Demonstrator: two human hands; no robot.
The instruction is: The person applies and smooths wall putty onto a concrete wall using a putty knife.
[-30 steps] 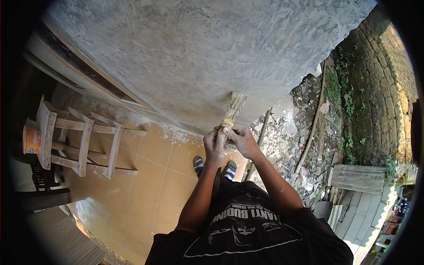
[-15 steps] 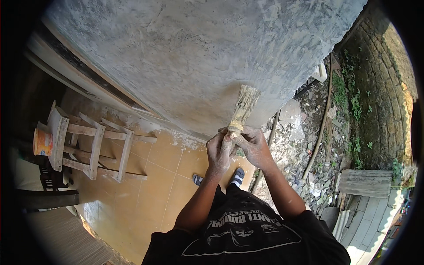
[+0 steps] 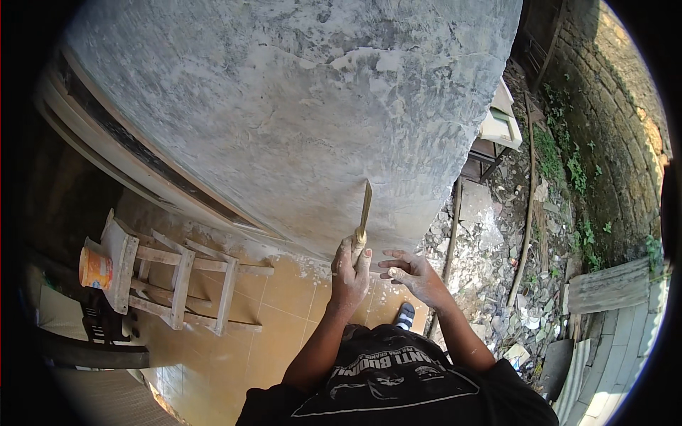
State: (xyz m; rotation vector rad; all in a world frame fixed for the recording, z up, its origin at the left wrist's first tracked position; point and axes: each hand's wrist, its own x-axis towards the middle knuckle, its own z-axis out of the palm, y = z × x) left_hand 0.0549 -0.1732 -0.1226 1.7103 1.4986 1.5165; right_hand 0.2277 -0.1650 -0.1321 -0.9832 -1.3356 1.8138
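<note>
My left hand [image 3: 349, 277], dusty with white powder, is closed round the handle of a putty knife [image 3: 365, 213]. The plaster-smeared blade points away from me and is turned nearly edge-on. Its tip is close to the grey plastered wall [image 3: 305, 135]; whether it touches cannot be told. My right hand [image 3: 418, 275] is a short way to the right of the handle, holding nothing, its whitened fingers apart and partly bent.
A wooden stepped stand [image 3: 181, 280] is at the left, with an orange bucket [image 3: 96, 270] by its end. Tan floor tiles [image 3: 284, 291] carry white splashes. Right of the wall lie rubble [image 3: 490, 263] and a long pole [image 3: 527, 206], beside a mossy stone wall [image 3: 604, 135].
My right hand has come off the putty knife and moved slightly right and down. The left hand keeps hold and has turned the blade from its broad face to its edge. The view has shifted.
</note>
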